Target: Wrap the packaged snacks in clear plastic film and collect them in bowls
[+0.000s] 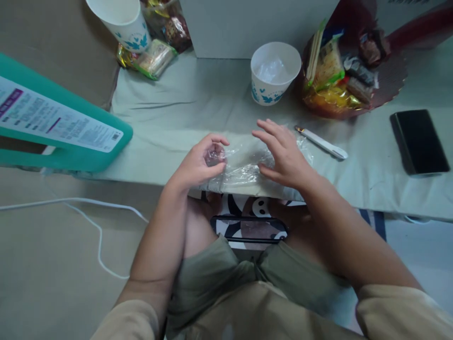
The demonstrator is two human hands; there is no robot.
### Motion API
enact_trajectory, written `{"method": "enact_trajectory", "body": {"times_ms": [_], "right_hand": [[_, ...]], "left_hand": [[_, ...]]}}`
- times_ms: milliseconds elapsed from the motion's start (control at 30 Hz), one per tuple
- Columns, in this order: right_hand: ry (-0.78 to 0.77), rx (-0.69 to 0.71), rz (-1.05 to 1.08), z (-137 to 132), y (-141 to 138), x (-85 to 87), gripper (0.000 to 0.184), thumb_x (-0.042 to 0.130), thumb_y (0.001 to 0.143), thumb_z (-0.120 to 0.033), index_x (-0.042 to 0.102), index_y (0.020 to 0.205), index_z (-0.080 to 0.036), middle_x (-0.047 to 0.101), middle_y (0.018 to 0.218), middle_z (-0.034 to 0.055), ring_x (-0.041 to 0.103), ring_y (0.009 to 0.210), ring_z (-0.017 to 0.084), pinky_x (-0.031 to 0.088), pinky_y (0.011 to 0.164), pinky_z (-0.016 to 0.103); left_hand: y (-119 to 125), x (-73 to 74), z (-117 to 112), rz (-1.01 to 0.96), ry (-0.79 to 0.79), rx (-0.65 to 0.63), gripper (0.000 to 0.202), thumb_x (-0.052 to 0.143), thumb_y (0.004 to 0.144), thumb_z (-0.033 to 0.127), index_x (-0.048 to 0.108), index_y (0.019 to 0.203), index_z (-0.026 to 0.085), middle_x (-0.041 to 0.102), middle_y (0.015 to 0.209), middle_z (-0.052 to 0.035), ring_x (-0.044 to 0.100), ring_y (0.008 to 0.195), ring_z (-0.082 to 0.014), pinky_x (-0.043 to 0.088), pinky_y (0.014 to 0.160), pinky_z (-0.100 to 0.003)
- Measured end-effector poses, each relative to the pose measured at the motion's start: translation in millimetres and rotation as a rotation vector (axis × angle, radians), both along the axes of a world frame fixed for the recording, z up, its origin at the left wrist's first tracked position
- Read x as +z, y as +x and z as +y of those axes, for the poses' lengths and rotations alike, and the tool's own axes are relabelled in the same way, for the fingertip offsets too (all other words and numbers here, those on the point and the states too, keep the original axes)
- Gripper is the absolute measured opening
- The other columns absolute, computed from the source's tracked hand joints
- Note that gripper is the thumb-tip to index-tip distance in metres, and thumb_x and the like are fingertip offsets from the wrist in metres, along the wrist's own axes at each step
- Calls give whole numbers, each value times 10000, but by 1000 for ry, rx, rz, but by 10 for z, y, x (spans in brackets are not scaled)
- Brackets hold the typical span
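Note:
A sheet of clear plastic wrap (244, 165) lies crumpled on the pale green cloth (184, 108) at the near edge of a low surface. My left hand (200, 163) is curled, pinching one bunched end of the wrap between thumb and fingers. My right hand (283, 153) has its fingers stretched out and spread, resting on or just over the other part of the wrap. A white pen-like tool (322, 143) lies just right of my right hand.
A paper cup (274, 71) with plastic inside stands behind the hands, another cup (122, 21) at top left. A dark red tray of snack packets (350, 71) sits at the right, a black phone (419, 140) beyond it. A teal box (56, 127) lies left; a white cable (88, 217) runs below.

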State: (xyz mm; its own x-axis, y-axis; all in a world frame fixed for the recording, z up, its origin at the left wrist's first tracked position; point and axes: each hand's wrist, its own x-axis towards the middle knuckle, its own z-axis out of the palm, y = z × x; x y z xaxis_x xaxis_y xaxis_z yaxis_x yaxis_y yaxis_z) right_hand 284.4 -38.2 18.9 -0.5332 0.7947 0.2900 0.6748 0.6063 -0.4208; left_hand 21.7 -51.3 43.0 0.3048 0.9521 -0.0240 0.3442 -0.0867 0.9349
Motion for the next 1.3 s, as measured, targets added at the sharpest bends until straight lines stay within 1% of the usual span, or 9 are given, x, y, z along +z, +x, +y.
{"method": "enact_trajectory", "body": {"times_ms": [133, 267, 400, 467, 567, 700, 867, 1000, 1300], "right_hand": [[-126, 170, -11, 114, -22, 181, 449, 622, 872, -366, 635, 1307, -256, 666, 1410, 106, 450, 1500, 366, 222, 1250, 617], [-271, 319, 49, 47, -53, 376, 73, 601, 850, -256, 640, 800, -219, 728, 833, 36, 693, 916, 231, 447, 1029, 456], [-454, 117, 389, -82, -119, 385, 256, 646, 850, -373, 520, 688, -219, 579, 603, -22, 479, 582, 115, 389, 613, 285], [-541, -82, 563, -122, -170, 296, 286, 652, 843, -398, 485, 684, -229, 569, 581, -32, 455, 546, 104, 344, 550, 272], [-571, -364, 669, -142, -248, 117, 267, 662, 800, -345, 443, 686, -243, 563, 576, -38, 518, 567, 123, 353, 547, 270], [-558, -384, 684, -142, -276, -26, 307, 694, 772, -342, 425, 667, -239, 646, 726, -1, 603, 708, 152, 448, 646, 302], [-789, -336, 855, -118, -177, -18, 335, 777, 737, -390, 529, 916, -253, 720, 836, 3, 676, 713, 174, 545, 665, 338], [-974, -295, 791, -75, -90, 41, 291, 746, 798, -400, 614, 997, -233, 668, 653, -22, 669, 579, 173, 538, 569, 319], [-1019, -197, 909, -103, 19, 31, 345, 643, 880, -374, 655, 1217, -301, 612, 610, -67, 632, 493, 154, 524, 511, 293]], "left_hand": [[-65, 101, -89, -209, -75, -247, 438, 824, 680, 148, 610, 1050, 245, 622, 804, 24, 623, 687, -116, 516, 630, -240], [-190, 94, -43, -601, -113, -460, 628, 885, 668, 189, 635, 1199, 408, 682, 845, 42, 631, 589, -116, 547, 559, -260], [-251, 40, 75, -1035, 53, -141, 641, 776, 717, 665, 601, 1303, 475, 749, 1098, 61, 713, 808, -138, 624, 681, -283], [-180, 38, 99, -966, -56, 85, 648, 619, 762, 828, 646, 1228, 377, 735, 1219, 18, 700, 1135, -205, 630, 847, -324], [71, 18, 84, -727, -318, 89, 838, 565, 705, 934, 677, 1152, 234, 705, 1315, -118, 614, 1340, -331, 613, 930, -399], [435, -95, 91, -487, -463, 95, 541, 780, 777, 571, 664, 1138, 184, 750, 1218, -139, 743, 1102, -275, 630, 847, -367], [523, -123, 173, -250, -465, 81, 327, 567, 835, 62, 655, 1130, 172, 785, 952, -45, 744, 749, -123, 577, 666, -229], [431, -51, 188, -256, -468, -111, 393, 498, 813, 35, 645, 1145, 186, 774, 852, 1, 731, 670, -102, 551, 611, -198], [249, -78, 199, -341, -396, -58, 346, 625, 805, 187, 595, 1144, 249, 644, 593, 83, 581, 426, -92, 425, 444, -189]]}}
